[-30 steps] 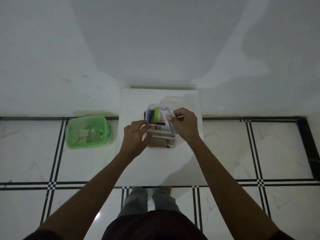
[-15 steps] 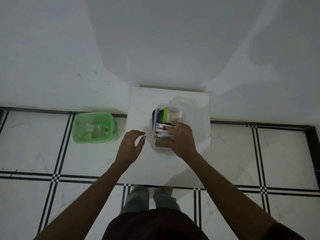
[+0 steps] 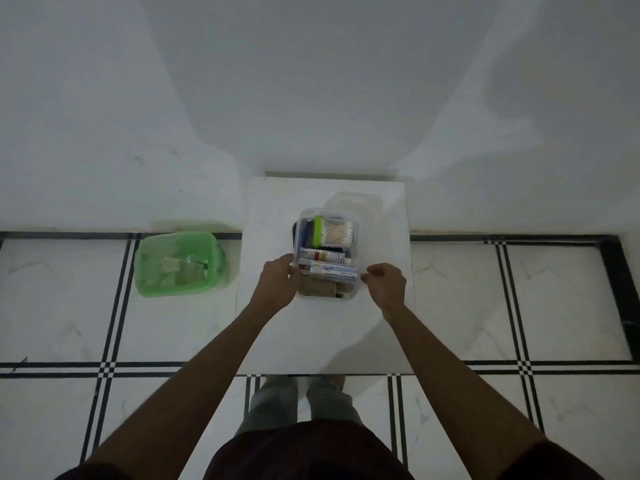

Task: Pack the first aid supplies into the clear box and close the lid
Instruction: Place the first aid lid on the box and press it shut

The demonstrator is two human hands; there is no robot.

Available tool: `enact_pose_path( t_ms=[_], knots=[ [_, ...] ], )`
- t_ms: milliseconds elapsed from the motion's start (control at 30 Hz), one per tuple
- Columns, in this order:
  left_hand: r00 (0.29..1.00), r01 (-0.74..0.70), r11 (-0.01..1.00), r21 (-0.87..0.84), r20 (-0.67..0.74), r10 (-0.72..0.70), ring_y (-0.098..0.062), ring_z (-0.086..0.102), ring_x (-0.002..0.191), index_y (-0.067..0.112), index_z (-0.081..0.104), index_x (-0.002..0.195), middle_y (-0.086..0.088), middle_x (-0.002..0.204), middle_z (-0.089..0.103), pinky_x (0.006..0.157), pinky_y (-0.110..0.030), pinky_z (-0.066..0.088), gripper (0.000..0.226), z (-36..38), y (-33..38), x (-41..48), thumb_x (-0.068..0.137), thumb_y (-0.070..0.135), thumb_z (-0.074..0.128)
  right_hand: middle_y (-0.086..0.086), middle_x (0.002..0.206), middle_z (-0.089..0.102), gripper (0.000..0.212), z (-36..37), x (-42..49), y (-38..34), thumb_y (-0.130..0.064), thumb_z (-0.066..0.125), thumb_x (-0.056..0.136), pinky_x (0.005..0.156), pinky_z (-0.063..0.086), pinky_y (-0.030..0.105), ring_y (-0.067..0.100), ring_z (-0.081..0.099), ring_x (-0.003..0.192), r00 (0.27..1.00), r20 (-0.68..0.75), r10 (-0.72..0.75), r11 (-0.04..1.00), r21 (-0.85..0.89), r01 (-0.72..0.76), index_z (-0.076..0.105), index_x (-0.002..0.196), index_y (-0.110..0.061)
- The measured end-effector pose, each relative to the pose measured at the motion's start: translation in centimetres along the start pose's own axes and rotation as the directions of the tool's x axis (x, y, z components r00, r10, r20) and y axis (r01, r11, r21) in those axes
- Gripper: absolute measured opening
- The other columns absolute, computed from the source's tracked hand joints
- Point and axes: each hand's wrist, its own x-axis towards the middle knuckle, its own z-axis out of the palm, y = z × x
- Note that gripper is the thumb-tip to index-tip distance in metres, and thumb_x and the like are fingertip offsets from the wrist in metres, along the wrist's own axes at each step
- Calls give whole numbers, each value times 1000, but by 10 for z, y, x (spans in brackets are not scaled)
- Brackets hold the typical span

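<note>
The clear box point(image 3: 354, 295) stands on a small white table point(image 3: 311, 334), uncovered and filled with supplies: a tub of cotton swabs point(image 3: 337, 233), a white and blue carton point(image 3: 333, 271), a tan bandage roll point(image 3: 318, 289). Its clear lid point(image 3: 355, 199) lies flat on the table just behind the box. My left hand point(image 3: 277, 280) grips the box's left wall. My right hand point(image 3: 386, 284) is at the box's right wall with curled fingers touching the rim.
A green plastic bin point(image 3: 178, 263) with clear wrappers inside sits on the tiled floor left of the table. A white wall rises right behind the table. My feet show under the table's near edge.
My right hand came off the top of the supplies and moved to the box's right side. My left hand moved in from the left and took the box's left wall.
</note>
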Motion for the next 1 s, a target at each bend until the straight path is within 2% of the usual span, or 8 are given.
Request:
enact_pose_path(
  t_ms=[133, 267, 467, 533, 667, 800, 867, 1000],
  knots=[
    [997, -22, 999, -41, -79, 19, -31, 69, 69, 5, 61, 107, -18, 90, 71, 63, -48, 60, 19, -9, -21, -17, 93, 7, 48, 13, 107, 67, 43, 16, 12, 8, -26, 75, 78, 81, 42, 24, 26, 61, 101, 997, 72, 8, 997, -79, -2, 63, 110, 1],
    [981, -98, 994, -45, -174, 89, -27, 70, 72, 6, 62, 111, -11, 92, 73, 60, -46, 59, 22, -24, -35, -36, 93, 3, 49, 1, 65, 47, 46, 39, 23, 3, -47, 79, 67, 52, 37, 23, 14, 46, 57, 1000, 8, 1, 986, -165, 1, 50, 71, -11],
    [975, -62, 996, -64, -219, 47, -36, 69, 67, 0, 62, 111, -10, 81, 70, 60, -52, 58, 24, -38, -43, -37, 91, -3, 50, 20, 97, 64, 27, 59, 40, 10, -27, 66, 84, 79, 52, 39, 35, 61, 93, 999, -2, -36, 951, -308, 33, 60, 89, -1],
    [973, -78, 994, -72, -222, 60, -35, 69, 68, 1, 63, 110, -10, 83, 71, 60, -51, 59, 23, -38, -44, -34, 92, -3, 50, 20, 98, 62, 16, 50, 36, 9, -16, 58, 90, 82, 49, 37, 31, 58, 91, 1000, -17, -14, 987, -161, 11, 57, 91, -1],
    [975, -113, 992, -63, -200, 98, -30, 70, 69, 5, 63, 111, -14, 89, 74, 59, -48, 59, 24, -32, -44, -28, 92, 2, 48, 8, 92, 51, 8, 17, 25, 3, -15, 46, 96, 66, 44, 28, 22, 50, 86, 999, -28, 36, 974, 225, -29, 45, 96, -6],
    [985, -106, 991, -81, -144, 93, -28, 70, 71, 5, 62, 109, -15, 89, 74, 59, -49, 59, 23, -24, -40, -20, 92, 10, 47, 5, 93, 59, 35, -23, 7, -21, -30, 65, 87, 76, 52, 33, 19, 59, 87, 993, 92, -78, 952, 304, 47, 49, 114, -14],
    [986, -126, 989, -73, -122, 117, -26, 70, 68, 6, 62, 108, -14, 87, 74, 57, -48, 59, 27, -16, -35, -16, 90, 16, 45, 5, 90, 62, 29, -35, -6, -39, -26, 65, 86, 68, 50, 23, 17, 60, 81, 976, 103, -190, 966, 195, 167, 57, 111, -15],
    [992, -86, 989, -120, -97, 75, -31, 70, 68, 7, 63, 110, -16, 89, 73, 60, -50, 59, 26, -1, -19, -10, 91, 1, 47, -7, 63, 53, 16, -28, -46, -71, -11, 62, 86, 47, 40, 5, -2, 53, 51, 906, -29, -423, 904, 49, 424, 59, 102, -10]
  ],
)
